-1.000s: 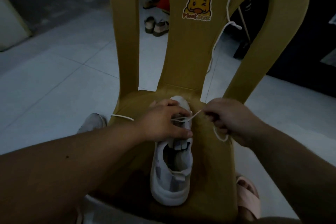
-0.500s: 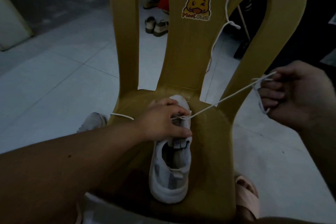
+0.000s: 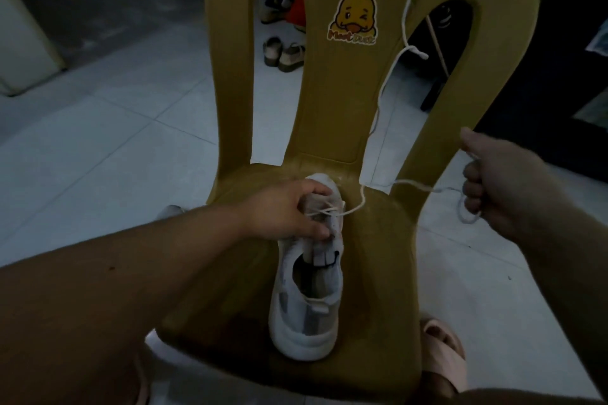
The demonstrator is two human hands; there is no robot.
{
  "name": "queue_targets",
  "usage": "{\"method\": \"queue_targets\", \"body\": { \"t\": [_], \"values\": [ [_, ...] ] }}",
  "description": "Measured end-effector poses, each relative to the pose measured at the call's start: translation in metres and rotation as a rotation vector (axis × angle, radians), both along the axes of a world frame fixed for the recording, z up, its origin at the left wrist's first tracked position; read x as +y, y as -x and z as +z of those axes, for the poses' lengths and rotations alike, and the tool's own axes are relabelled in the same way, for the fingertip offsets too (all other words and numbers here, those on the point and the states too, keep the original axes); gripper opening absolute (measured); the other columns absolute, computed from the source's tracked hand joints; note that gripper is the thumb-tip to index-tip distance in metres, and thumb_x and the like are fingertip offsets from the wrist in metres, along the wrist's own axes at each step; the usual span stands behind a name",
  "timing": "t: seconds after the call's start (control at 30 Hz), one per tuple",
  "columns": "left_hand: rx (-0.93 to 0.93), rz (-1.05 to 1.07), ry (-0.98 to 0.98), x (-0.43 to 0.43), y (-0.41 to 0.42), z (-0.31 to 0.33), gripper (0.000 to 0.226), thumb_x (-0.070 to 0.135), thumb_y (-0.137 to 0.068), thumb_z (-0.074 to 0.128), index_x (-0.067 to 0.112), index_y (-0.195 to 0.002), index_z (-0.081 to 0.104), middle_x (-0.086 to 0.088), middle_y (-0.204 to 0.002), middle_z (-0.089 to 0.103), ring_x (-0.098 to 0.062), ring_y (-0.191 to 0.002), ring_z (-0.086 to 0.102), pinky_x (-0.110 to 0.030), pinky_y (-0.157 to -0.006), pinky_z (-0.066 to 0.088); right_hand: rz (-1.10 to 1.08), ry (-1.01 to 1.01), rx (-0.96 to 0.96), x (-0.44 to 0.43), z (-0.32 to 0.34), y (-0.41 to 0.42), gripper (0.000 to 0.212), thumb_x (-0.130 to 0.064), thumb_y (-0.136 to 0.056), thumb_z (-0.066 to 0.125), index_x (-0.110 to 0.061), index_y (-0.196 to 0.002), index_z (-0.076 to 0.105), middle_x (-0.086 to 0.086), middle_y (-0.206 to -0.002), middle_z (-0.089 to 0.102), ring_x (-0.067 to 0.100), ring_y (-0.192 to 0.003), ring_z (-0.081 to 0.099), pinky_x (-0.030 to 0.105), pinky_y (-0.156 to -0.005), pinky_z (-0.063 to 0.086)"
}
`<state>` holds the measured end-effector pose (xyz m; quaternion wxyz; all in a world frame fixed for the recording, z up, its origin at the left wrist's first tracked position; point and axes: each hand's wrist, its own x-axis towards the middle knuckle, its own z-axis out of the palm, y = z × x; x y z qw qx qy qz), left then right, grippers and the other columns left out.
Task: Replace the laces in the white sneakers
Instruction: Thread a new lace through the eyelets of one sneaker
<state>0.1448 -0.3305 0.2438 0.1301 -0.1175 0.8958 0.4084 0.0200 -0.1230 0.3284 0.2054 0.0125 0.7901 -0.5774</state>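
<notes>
My left hand (image 3: 283,210) grips the sneaker (image 3: 309,299) to steady it on the chair (image 3: 378,273), my right hand (image 3: 500,184) is closed around the lace (image 3: 411,183) for pulling it through

single head cam, wide-angle, looking fwd and steeply down, close over chair seat (image 3: 378,260), backrest beyond

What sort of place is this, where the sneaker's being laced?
Most likely a home, perhaps near the entrance: a pale tiled floor, a yellow plastic chair with a duck sticker, and sandals left on the floor behind it.
</notes>
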Motion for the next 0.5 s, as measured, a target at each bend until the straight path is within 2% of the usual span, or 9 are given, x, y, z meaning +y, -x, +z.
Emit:
{"method": "queue_targets", "body": {
  "t": [0.03,0.1,0.17,0.23,0.3,0.4,0.5],
  "values": [
    [-0.013,0.01,0.014,-0.003,-0.003,0.005,0.068,0.036,-0.077,0.075,0.031,-0.137,0.042,0.01,-0.125,0.05,-0.005,-0.105,0.05,-0.014,-0.076,0.044,-0.001,-0.016,0.04,-0.003,-0.001,-0.003,0.021,-0.038,-0.096,0.046,-0.019,-0.094,0.055,-0.005,-0.056,0.03,0.009,-0.049,0.028,0.025,-0.047,0.025],
    [-0.01,0.045,0.137,-0.01,-0.009,0.012,0.059,0.037,-0.076,0.076,0.03,-0.129,0.05,0.011,-0.118,0.053,-0.006,-0.103,0.052,-0.018,-0.076,0.047,0.032,0.019,0.073,-0.011,-0.004,-0.01,0.022,-0.03,-0.098,0.043,-0.014,-0.098,0.058,-0.003,-0.06,0.034,0.01,-0.052,0.031,0.026,-0.049,0.027],
    [0.003,0.118,0.225,-0.016,-0.016,0.016,0.034,0.038,-0.076,0.075,0.029,-0.106,0.062,0.01,-0.106,0.061,-0.008,-0.096,0.057,-0.029,-0.081,0.052,0.142,-0.031,0.126,-0.02,-0.009,-0.017,0.022,-0.02,-0.098,0.041,-0.014,-0.099,0.063,-0.002,-0.064,0.041,0.011,-0.056,0.037,0.025,-0.052,0.032],
    [-0.01,0.154,0.201,-0.019,-0.023,0.015,0.017,0.039,-0.077,0.074,0.026,-0.086,0.067,0.007,-0.088,0.066,-0.011,-0.084,0.061,-0.035,-0.08,0.054,0.289,-0.113,0.212,-0.029,-0.018,-0.025,0.022,-0.013,-0.096,0.046,-0.015,-0.103,0.066,-0.006,-0.068,0.052,0.007,-0.058,0.047,0.018,-0.052,0.037],
    [-0.081,0.144,0.113,-0.015,-0.028,0.013,0.019,0.044,-0.078,0.071,0.026,-0.08,0.068,0.007,-0.082,0.067,-0.011,-0.081,0.062,-0.034,-0.078,0.052,0.42,-0.205,0.269,-0.039,-0.029,-0.034,0.023,-0.015,-0.096,0.05,-0.021,-0.113,0.065,-0.011,-0.077,0.061,0.002,-0.063,0.056,0.012,-0.051,0.04],
    [-0.162,0.16,0.069,-0.002,-0.031,0.003,0.031,0.055,-0.075,0.068,0.025,-0.083,0.064,0.005,-0.08,0.066,-0.011,-0.077,0.061,-0.03,-0.069,0.047,0.53,-0.318,0.313,-0.053,-0.046,-0.045,0.028,-0.022,-0.095,0.056,-0.025,-0.123,0.061,-0.018,-0.08,0.062,-0.007,-0.067,0.059,0.006,-0.051,0.041],
    [-0.154,0.209,0.077,0.007,-0.03,-0.005,0.037,0.059,-0.074,0.067,0.024,-0.082,0.06,0.004,-0.074,0.063,-0.011,-0.069,0.058,-0.028,-0.063,0.044,0.55,-0.377,0.319,-0.062,-0.059,-0.048,0.019,-0.026,-0.093,0.059,-0.025,-0.111,0.066,-0.017,-0.083,0.064,-0.003,-0.073,0.062,0.012,-0.062,0.048]
  ]
}}
